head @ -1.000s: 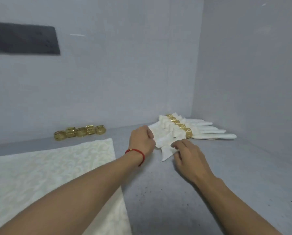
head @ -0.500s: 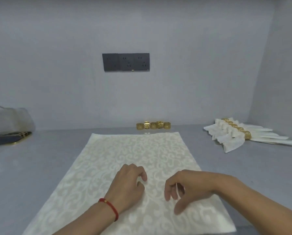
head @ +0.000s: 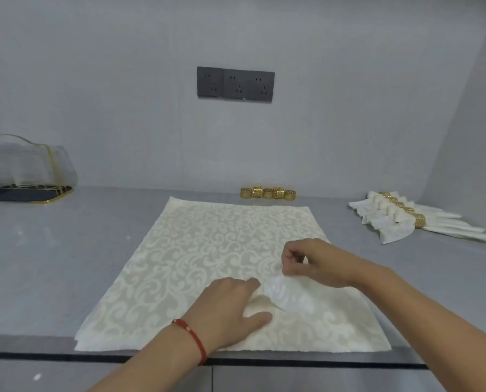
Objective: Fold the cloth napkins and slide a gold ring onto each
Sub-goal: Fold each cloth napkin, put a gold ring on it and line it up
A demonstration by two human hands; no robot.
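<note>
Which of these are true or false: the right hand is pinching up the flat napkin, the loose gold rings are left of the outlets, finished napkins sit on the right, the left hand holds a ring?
1. The right hand pinches up the flat napkin. True.
2. The loose gold rings lie left of the outlets. False: below, slightly right.
3. The finished napkins sit at right. True.
4. The left hand holds a ring. False: it rests on the napkin.
</note>
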